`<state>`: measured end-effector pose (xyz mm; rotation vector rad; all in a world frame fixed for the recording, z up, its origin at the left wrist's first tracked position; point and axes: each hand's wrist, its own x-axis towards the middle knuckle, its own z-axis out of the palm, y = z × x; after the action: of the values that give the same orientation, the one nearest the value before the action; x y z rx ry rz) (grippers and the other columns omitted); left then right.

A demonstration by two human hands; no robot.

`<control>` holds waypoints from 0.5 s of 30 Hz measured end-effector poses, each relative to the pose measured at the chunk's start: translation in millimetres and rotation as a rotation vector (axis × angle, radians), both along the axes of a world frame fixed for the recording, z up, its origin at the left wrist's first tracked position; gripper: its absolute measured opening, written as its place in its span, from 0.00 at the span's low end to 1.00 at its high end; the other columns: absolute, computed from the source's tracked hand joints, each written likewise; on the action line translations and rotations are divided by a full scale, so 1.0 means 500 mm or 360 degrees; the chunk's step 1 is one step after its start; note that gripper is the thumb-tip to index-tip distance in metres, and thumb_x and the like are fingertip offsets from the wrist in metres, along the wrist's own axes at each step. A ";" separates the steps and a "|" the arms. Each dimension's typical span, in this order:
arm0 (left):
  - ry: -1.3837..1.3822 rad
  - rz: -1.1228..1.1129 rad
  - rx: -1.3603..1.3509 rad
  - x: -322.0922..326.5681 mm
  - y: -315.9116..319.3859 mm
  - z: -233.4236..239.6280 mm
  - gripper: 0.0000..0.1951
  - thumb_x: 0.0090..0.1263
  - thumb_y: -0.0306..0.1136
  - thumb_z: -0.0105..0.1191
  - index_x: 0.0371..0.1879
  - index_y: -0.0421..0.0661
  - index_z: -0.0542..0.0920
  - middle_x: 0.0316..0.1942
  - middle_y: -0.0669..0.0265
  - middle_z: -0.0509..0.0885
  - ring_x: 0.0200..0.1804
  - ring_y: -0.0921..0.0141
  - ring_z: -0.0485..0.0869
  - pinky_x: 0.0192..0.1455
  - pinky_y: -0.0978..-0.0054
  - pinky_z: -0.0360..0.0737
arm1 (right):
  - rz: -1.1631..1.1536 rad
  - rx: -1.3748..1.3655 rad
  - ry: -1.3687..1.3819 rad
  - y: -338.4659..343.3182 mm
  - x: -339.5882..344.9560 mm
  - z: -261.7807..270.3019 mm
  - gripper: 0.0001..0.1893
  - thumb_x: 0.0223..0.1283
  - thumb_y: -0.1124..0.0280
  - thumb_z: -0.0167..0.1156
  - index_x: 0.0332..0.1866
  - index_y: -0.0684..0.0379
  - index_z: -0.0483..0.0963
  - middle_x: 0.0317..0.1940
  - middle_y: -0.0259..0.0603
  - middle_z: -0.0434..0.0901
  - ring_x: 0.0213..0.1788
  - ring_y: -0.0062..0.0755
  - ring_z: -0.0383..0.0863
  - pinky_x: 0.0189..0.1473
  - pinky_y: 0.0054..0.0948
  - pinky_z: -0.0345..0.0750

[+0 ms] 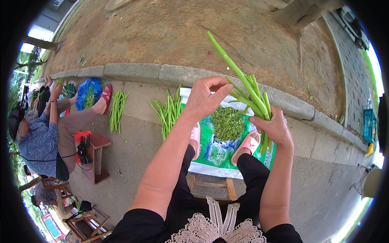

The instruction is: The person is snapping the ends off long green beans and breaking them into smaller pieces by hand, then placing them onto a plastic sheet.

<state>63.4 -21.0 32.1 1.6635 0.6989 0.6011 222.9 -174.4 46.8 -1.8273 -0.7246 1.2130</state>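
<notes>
My right hand (276,126) grips a bunch of thick green vegetable stalks (257,101), with one long stalk jutting up past the others. At its upper left, my left hand (208,97) has thumb and forefinger pinched on a thin side stem (237,86) of that bunch. Below both hands, a heap of small green leaf pieces (228,124) lies on a printed green and white plastic sack (206,165). A pile of slender green stems (167,114) rests at the sack's left edge, partly hidden by my left forearm.
My pink slippers (249,143) stand on the sack, in front of a wooden stool (231,188). A stone kerb (188,74) runs beyond it. Leftward are more stems (118,111), a seated person (39,142), a blue bag (85,94) and a wooden stool (98,145).
</notes>
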 end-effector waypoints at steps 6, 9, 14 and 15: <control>0.0014 0.0037 0.0142 0.004 -0.007 -0.003 0.09 0.61 0.31 0.59 0.32 0.37 0.82 0.29 0.64 0.85 0.34 0.76 0.82 0.40 0.76 0.77 | 0.0024 -0.0053 -0.0165 -0.001 0.003 -0.002 0.14 0.45 0.71 0.66 0.36 0.66 0.76 0.24 0.33 0.76 0.29 0.19 0.71 0.33 0.26 0.72; 0.0071 0.0172 0.0273 0.010 -0.016 0.000 0.06 0.58 0.28 0.57 0.29 0.36 0.81 0.27 0.62 0.84 0.32 0.74 0.82 0.38 0.76 0.77 | 0.0006 -0.0020 -0.0231 -0.001 0.000 -0.006 0.14 0.45 0.70 0.66 0.36 0.67 0.76 0.24 0.33 0.76 0.28 0.19 0.70 0.33 0.26 0.71; 0.0256 0.0420 0.0699 0.018 -0.018 -0.025 0.04 0.53 0.27 0.56 0.24 0.39 0.79 0.21 0.62 0.81 0.26 0.71 0.81 0.33 0.75 0.77 | -0.0022 -0.0013 -0.0264 0.011 -0.013 0.002 0.14 0.46 0.70 0.65 0.37 0.66 0.76 0.22 0.32 0.75 0.27 0.19 0.69 0.32 0.27 0.71; 0.0289 0.0455 0.0816 0.018 -0.018 -0.026 0.04 0.53 0.27 0.56 0.23 0.40 0.79 0.21 0.63 0.80 0.26 0.70 0.81 0.33 0.75 0.76 | -0.0017 -0.0030 -0.0295 0.012 -0.015 0.004 0.14 0.46 0.70 0.65 0.37 0.66 0.77 0.22 0.32 0.75 0.27 0.19 0.69 0.32 0.27 0.71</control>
<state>72.6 -29.8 18.9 2.1279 0.9825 0.8945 215.5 -168.2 48.9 -1.9746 -0.8070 1.0562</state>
